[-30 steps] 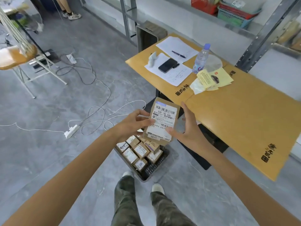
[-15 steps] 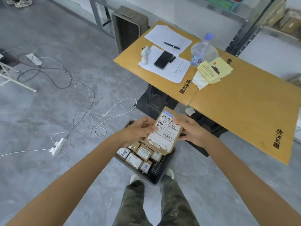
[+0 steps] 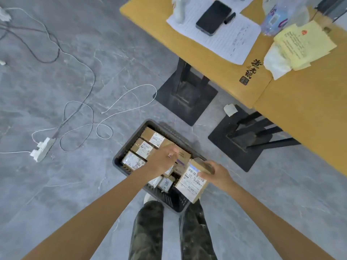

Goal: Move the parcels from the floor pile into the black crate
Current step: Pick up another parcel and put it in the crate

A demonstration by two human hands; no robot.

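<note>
parcel being held at the right edge of the black crate

a white power strip (image 3: 42, 149) with looping white cables (image 3: 90, 117) is lying on the grey floor at the far left. the black crate (image 3: 120, 158) is sitting on the floor just ahead of the person's feet, and labelled cardboard parcels (image 3: 143, 148) are packed in rows inside it. the left hand (image 3: 163, 159) is being reached over the middle of the crate, fingers curled loosely down onto the boxes; whether anything is being pinched cannot be told. a flat cardboard parcel (image 3: 191, 182) with a white shipping label is being gripped at its upper end by the right hand (image 3: 216, 175), fingers wrapped over the top edge, and is being held tilted over the crate's right rim. further right, black table bases (image 3: 187, 98) are standing on the floor beneath a yellow-brown table (image 3: 300, 102), on which a dark phone (image 3: 213, 16), a printed sheet (image 3: 225, 40), a water bottle (image 3: 276, 19) and yellow papers (image 3: 302, 44) are lying.
</note>
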